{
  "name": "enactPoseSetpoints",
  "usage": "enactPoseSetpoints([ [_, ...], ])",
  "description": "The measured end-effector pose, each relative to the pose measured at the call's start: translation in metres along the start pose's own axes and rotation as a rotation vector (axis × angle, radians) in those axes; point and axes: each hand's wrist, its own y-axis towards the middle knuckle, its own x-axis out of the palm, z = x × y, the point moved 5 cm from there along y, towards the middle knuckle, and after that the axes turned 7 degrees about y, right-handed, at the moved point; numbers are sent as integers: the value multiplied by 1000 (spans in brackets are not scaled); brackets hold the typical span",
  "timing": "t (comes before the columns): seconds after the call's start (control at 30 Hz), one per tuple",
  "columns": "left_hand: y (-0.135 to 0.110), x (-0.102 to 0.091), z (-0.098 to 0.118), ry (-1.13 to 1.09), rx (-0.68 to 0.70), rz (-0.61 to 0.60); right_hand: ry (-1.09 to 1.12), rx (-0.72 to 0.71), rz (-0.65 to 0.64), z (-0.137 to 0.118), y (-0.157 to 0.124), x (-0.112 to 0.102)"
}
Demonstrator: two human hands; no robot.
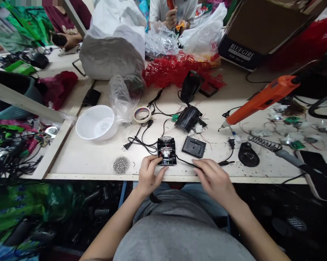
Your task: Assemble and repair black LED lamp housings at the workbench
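My left hand (pixel 149 174) grips the near left side of a small open black device (pixel 166 150) with wires and a motor showing inside, close to the table's front edge. My right hand (pixel 212 177) lies just right of it, fingers stretched out and flat over the black cord (pixel 186 162) that runs from the device. A black cover plate (pixel 193 146) lies beside the device on the right. A small pile of screws (pixel 120 165) sits on the table to the left.
A white bowl (pixel 96 122), a tape roll (pixel 142 114), another black housing (pixel 188 118), an orange glue gun (pixel 261 99), a soldering iron (pixel 290 157) with its coil stand and a black round base (pixel 248 155) lie about. Bags, red netting and a carton stand behind. Other people sit at the far side.
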Motion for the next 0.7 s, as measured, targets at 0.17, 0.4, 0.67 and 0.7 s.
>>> enactPoseSetpoints([
  [0.17,7,7,6,71,204,-77,8,19,-71,0,16,42],
  [0.4,9,21,5,166,352,-158,-109,-123,-139,0,19,38],
  [0.67,7,30,6,129,313,-225,165,77,-99,4,33,39],
  [0.7,7,30,6,119,318,-223,198,98,-97,5,34,39],
])
